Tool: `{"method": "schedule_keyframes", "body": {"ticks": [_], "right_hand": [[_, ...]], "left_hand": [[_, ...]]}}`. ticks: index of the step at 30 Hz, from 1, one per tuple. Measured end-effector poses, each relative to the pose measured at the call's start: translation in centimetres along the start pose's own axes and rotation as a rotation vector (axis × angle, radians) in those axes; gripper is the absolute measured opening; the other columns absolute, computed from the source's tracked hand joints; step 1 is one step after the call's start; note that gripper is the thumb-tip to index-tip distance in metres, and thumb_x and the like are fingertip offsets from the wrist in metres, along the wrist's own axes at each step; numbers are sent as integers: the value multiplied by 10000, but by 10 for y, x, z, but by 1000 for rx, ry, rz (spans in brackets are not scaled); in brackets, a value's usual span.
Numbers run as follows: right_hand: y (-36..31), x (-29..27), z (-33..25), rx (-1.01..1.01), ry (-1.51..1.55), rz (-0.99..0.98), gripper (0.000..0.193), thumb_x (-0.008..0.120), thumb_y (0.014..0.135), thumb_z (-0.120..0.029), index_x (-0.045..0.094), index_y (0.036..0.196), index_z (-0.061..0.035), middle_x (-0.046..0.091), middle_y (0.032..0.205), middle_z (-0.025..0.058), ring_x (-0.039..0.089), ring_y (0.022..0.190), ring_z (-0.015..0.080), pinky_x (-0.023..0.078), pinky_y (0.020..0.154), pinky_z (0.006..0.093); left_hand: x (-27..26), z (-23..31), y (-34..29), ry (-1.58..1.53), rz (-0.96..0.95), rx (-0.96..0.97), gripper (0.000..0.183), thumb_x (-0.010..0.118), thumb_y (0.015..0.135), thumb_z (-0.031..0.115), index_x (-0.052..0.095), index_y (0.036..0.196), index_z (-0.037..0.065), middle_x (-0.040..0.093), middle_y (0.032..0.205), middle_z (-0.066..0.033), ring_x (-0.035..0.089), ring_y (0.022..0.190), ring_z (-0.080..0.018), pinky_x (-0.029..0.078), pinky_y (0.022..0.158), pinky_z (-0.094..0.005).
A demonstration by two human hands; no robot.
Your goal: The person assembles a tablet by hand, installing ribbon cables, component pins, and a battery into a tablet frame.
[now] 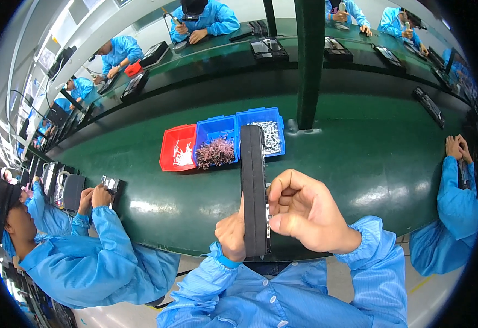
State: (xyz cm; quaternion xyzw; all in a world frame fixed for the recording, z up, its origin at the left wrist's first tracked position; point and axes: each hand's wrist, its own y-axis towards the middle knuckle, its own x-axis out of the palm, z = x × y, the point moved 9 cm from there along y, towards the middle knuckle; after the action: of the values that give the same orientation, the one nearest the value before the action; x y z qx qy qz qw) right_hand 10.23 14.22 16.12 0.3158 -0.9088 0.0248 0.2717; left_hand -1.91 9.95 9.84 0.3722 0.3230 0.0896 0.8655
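Observation:
My left hand [230, 235] grips a long black rectangular device [254, 197] from its left side, most of the fingers hidden behind it. The device stands on edge, its plain ribbed black side facing me, and small white and metallic parts show along its right face. My right hand [307, 210] is at that right face, fingers curled, with thumb and forefinger tips against the parts. Whatever lies between those fingertips is too small or hidden to make out. Beyond the device's upper end sits a blue bin [280, 143] of small white-and-dark pieces, partly covered by it.
Left of that bin stand another blue bin [215, 123] of pinkish wired parts and a red bin [169, 146] with white strips. A green post [308, 71] rises from the green table [359, 142]. Co-workers sit left [86, 262] and right [446, 213]; a black device [429, 107] lies far right.

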Motion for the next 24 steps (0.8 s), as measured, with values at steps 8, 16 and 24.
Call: {"method": "schedule_keyframes", "body": {"ticks": [8, 16, 24], "right_hand": [[3, -9, -1, -3, -15, 22, 163, 613, 876, 41, 519, 1010, 29, 618, 952, 72, 623, 883, 108, 526, 803, 271], [5, -13, -3, 34, 7, 15, 158, 617, 856, 45, 513, 972, 16, 626, 930, 83, 629, 857, 100, 540, 753, 254], [6, -11, -1, -11, 48, -25, 286, 645, 828, 59, 488, 1062, 9, 604, 950, 71, 620, 895, 111, 532, 810, 266]], "left_hand": [[-4, 23, 8, 194, 44, 146, 657, 786, 732, 62, 527, 1296, -155, 708, 739, -117, 669, 538, -175, 508, 481, -286], [-2, 26, 11, 168, 42, 165, 661, 786, 742, 65, 516, 1302, -161, 689, 680, -108, 653, 520, -166, 498, 470, -287], [-1, 21, 10, 183, 28, 152, 554, 725, 744, 25, 576, 1255, -133, 715, 748, -122, 685, 568, -195, 523, 489, -292]]}}
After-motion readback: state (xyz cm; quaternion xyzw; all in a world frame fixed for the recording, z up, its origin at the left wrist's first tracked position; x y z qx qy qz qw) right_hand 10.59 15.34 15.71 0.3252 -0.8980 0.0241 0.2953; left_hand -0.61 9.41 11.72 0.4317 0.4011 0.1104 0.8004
